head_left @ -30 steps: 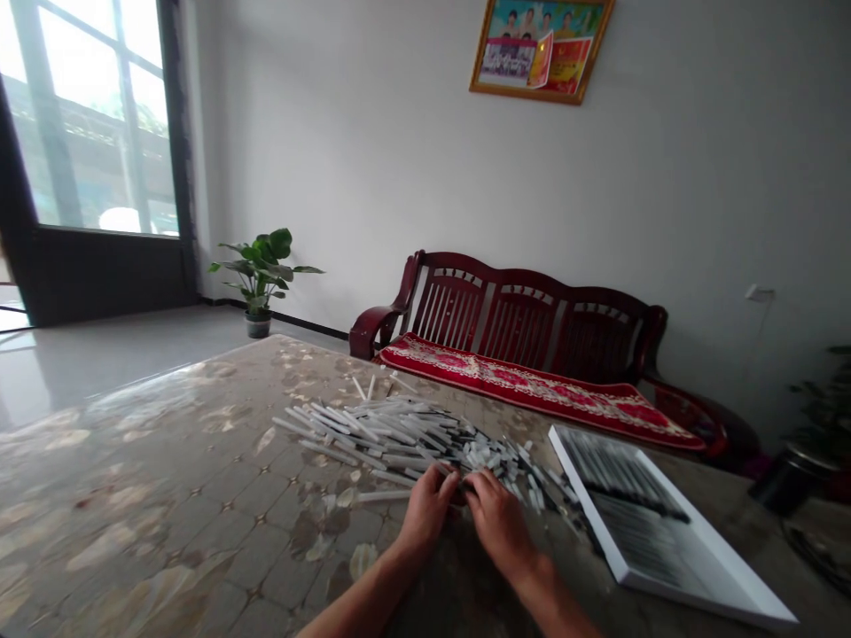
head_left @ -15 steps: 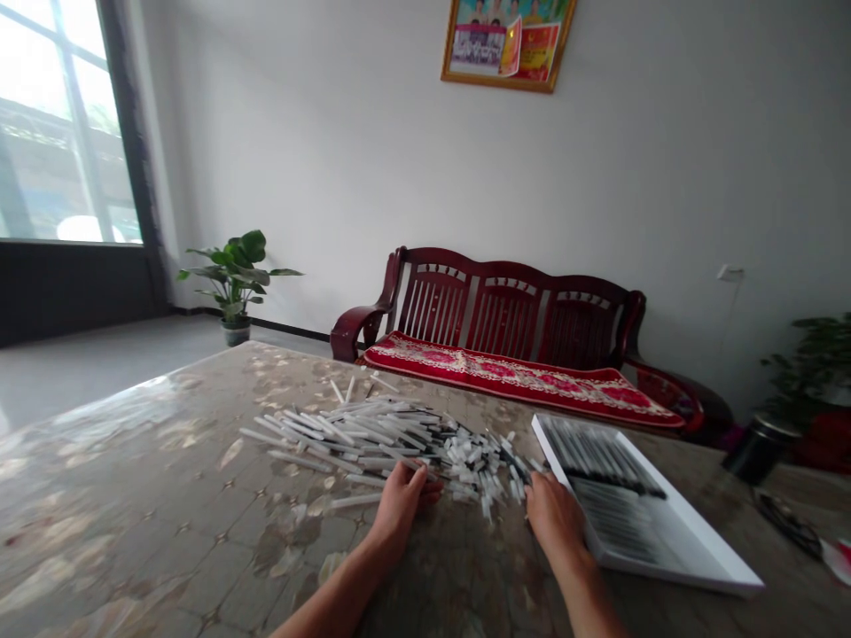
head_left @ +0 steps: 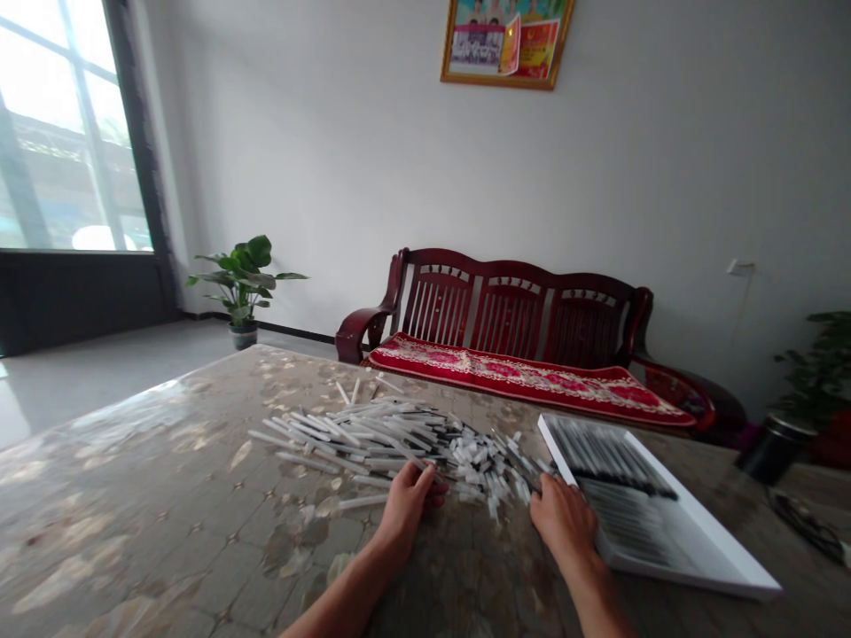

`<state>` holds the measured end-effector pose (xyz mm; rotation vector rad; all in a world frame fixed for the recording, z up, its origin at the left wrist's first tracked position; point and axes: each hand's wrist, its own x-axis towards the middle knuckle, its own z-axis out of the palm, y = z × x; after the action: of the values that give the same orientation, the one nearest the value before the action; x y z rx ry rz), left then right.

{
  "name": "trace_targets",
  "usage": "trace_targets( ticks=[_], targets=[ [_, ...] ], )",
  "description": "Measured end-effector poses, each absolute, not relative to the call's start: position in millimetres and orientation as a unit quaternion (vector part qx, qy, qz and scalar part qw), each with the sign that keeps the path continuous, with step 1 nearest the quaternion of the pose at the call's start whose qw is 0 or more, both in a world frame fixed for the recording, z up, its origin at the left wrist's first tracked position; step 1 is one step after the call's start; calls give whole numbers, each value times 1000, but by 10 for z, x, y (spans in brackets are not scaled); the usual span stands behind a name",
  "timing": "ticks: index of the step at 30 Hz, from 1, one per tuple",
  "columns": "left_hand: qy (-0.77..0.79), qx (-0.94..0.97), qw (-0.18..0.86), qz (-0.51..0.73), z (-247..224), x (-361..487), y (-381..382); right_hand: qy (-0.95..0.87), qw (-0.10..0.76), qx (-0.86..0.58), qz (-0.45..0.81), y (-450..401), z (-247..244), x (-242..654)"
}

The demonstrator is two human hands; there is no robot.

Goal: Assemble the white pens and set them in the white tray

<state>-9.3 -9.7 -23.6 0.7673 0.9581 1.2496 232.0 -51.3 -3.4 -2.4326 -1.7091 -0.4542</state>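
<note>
A heap of whitish, translucent pen barrels [head_left: 346,434] lies across the middle of the table, with short clear pen caps [head_left: 475,456] piled at its right end. My left hand [head_left: 409,501] is at the heap's near edge, thumb and fingers closed around a whitish pen barrel [head_left: 417,462]. My right hand [head_left: 564,514] is between the caps and the white tray [head_left: 714,532], its fingers bent together beside dark, slim pieces. What those fingers hold is hidden. Rows of clear pens with black ends [head_left: 608,452] fill part of the tray.
The patterned tabletop [head_left: 166,514] extends to the left and front. Behind it stands a dark red wooden bench [head_left: 511,310] with a red patterned cover. A black container [head_left: 775,443] and a dark cable [head_left: 808,523] are at the right. A potted plant [head_left: 243,283] stands on the floor.
The whole view has shifted slightly, so the table things appear a little farther right. Both hands keep nearly the same places by the heap and the tray.
</note>
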Motion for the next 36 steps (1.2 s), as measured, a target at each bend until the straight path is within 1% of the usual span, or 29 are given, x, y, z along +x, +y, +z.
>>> trace_targets(
  ticks=[3,5,9,11,16,21,29,33,36],
  targets=[
    [411,333,647,550,-227,-92,-101,-590,118,-776,-186,-514,-71,2349],
    [399,314,661,553,-215,-92,-100,-628,186,-731,-191,-501,-97,2310],
    [371,245,697,562,-161,-97,-98,-694,353,-608,-154,-489,-145,2033],
    [361,212,712,564,-126,-105,-99,-715,389,-568,-120,-507,-157,1853],
    [349,166,732,561,-72,-128,-108,-738,406,-535,-72,-554,-148,1594],
    [344,187,737,551,-68,-119,-147,-736,411,-532,-78,-555,-140,1572],
    [333,258,733,534,-113,-92,-204,-752,370,-538,-90,-582,-117,1561],
    [335,261,740,521,-150,-75,-202,-756,365,-531,-115,-618,-69,1523],
    [323,270,756,502,-165,-45,-235,-766,370,-515,-105,-637,-33,1492]
  ],
)
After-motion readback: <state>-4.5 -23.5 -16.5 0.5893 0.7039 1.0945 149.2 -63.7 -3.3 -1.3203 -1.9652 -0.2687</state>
